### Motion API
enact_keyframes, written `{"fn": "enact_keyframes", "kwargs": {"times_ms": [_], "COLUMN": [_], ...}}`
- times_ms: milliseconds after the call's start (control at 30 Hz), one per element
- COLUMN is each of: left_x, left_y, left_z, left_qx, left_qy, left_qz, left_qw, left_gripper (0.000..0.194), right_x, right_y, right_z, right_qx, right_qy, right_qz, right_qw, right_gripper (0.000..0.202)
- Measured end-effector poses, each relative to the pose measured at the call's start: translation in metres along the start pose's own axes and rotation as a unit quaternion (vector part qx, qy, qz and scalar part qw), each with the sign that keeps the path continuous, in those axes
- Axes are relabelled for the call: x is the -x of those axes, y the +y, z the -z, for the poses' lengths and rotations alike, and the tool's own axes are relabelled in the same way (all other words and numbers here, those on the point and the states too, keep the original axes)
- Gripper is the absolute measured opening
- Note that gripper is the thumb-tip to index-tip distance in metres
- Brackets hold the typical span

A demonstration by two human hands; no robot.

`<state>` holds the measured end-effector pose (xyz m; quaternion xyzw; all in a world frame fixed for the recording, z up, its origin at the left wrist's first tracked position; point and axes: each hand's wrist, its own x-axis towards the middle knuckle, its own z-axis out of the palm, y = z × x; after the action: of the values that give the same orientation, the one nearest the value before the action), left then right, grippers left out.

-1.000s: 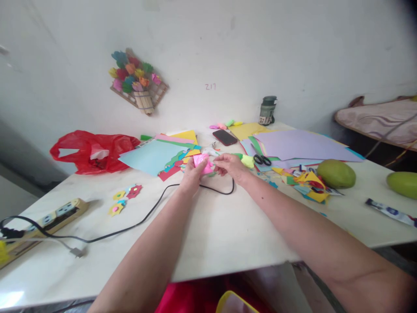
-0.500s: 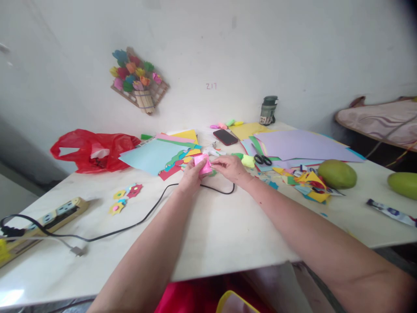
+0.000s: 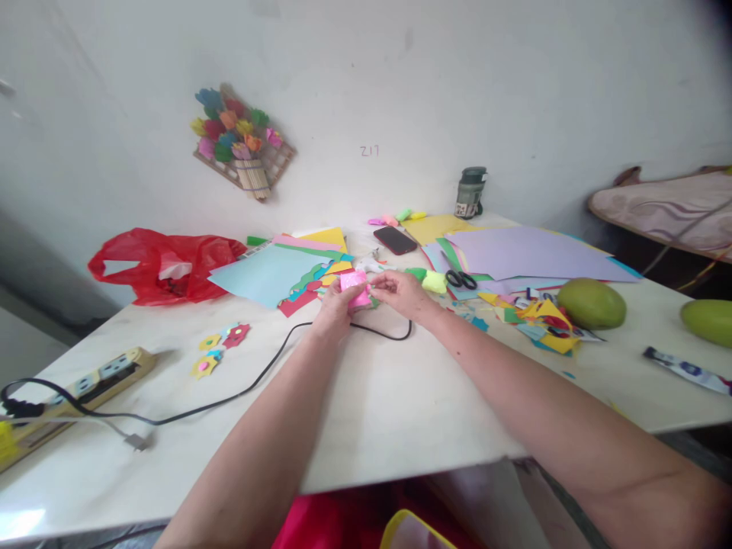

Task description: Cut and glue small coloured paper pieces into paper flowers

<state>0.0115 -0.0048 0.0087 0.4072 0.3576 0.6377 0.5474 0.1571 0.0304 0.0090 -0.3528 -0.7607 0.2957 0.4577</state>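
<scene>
Over the pale tabletop [image 3: 394, 404], the left hand [image 3: 335, 306] pinches a pink packet [image 3: 353, 280] between thumb and fingers, the right hand [image 3: 405, 293] bunches its fingertips [image 3: 384, 285] by the packet's edge, gripping or not I can't tell, and both forearms [image 3: 286, 412] slant inward, scissors [image 3: 460, 280] lying beyond.

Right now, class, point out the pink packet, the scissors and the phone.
Pink packet [image 3: 352, 280]: head view, on its upper face.
Scissors [image 3: 460, 278]: head view, on the black handles.
Phone [image 3: 396, 241]: head view, mid dark screen.
</scene>
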Motion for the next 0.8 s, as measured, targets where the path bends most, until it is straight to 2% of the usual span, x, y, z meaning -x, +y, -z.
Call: {"fn": "enact_keyframes", "kwargs": {"times_ms": [100,300,433,600,800], "left_x": [0.001,0.003,0.003,0.001,-0.003], "left_y": [0.001,0.003,0.002,-0.002,-0.005], "left_z": [0.001,-0.001,-0.002,-0.001,-0.001], "left_qx": [-0.002,-0.017,-0.037,-0.067,-0.122], "left_qy": [-0.006,-0.012,-0.011,-0.027,0.002], "left_qz": [0.002,0.018,0.022,-0.006,-0.039], "left_qw": [1.0,1.0,0.999,0.997,0.992], "left_gripper": [0.04,0.04,0.037,0.035,0.034], "right_x": [0.001,0.002,0.003,0.005,0.008], "right_y": [0.001,0.001,-0.002,-0.012,-0.02], "right_z": [0.001,0.002,0.005,0.008,0.004], "right_qx": [0.015,0.122,0.186,0.285,0.368], "right_qy": [-0.003,0.013,0.003,-0.024,-0.037], "right_qz": [0.029,0.071,0.089,0.088,0.087], "right_qw": [0.999,0.99,0.978,0.954,0.925], "right_gripper": [0.017,0.015,0.013,0.015,0.018]}}
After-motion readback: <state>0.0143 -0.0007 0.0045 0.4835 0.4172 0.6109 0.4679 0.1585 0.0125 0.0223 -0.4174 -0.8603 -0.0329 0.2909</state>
